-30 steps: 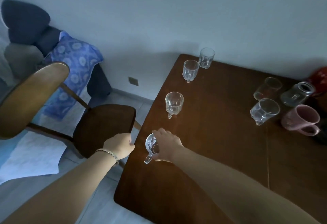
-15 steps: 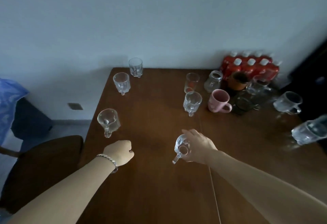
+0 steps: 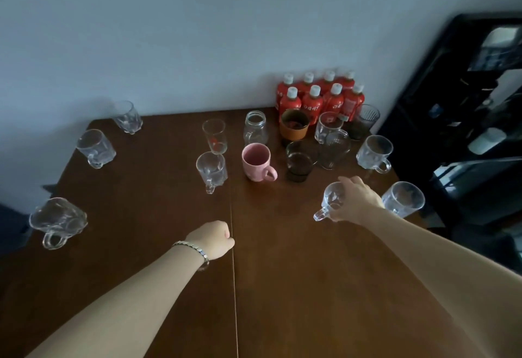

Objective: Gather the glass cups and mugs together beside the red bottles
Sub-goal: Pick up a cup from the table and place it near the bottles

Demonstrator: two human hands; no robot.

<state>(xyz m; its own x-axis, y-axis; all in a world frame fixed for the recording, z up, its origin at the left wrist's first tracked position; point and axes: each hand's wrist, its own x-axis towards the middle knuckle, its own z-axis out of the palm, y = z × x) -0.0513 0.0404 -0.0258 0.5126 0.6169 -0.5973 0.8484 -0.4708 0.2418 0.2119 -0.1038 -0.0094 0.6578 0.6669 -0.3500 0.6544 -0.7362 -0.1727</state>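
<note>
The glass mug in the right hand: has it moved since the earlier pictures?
Yes. The glass mug has gone rightward across the table: before it was left of the pink mug, now it is right of it.

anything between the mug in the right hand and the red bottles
Yes: a dark tumbler, a clear glass and a handled mug stand between the held mug in the right hand and the red bottles. Bare table lies just ahead of it, at the group's near edge.

Cups before bottles; mugs left
</note>
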